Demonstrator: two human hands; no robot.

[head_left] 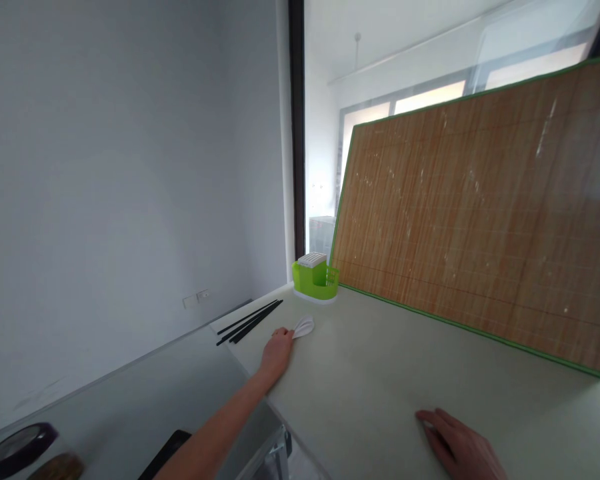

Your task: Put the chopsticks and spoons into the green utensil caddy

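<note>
My left hand reaches out over the white table and is closed around the handle of a white whisk. The whisk's looped head points away to the right, and its handle is hidden in my fingers. Several thin black chopsticks lie loosely together to the left of that hand. Beyond the whisk stands a bright green utensil caddy with a pale slotted top. My right hand rests near the front of the table, loosely curved with the thumb apart from the fingers, and I see nothing in it.
A large bamboo mat with green edging leans upright along the back of the white table. Glass and a dark post are behind it. Lower left, a dark-rimmed round object sits on a lower surface beside the wall.
</note>
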